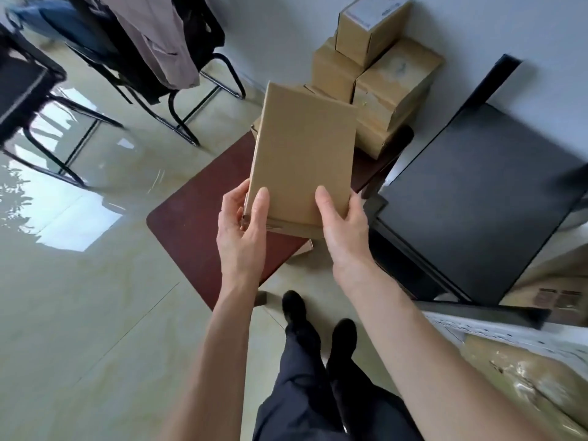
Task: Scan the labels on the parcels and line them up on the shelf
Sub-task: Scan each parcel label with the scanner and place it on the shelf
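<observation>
Gripping the flat cardboard parcel [302,154] at its near end, left hand [243,227] and right hand [345,230] both curl round it.

We see bare tile floor [95,313] wide open on the left. Ahead, the brown box [302,160] held in both hands [245,224] covers much of the low dark-red counter [197,224]. Behind it stacked cardboard parcels [381,78] block the wall. The black shelf [483,186] closes the right side, and black chairs [143,74] crowd the far left.
</observation>
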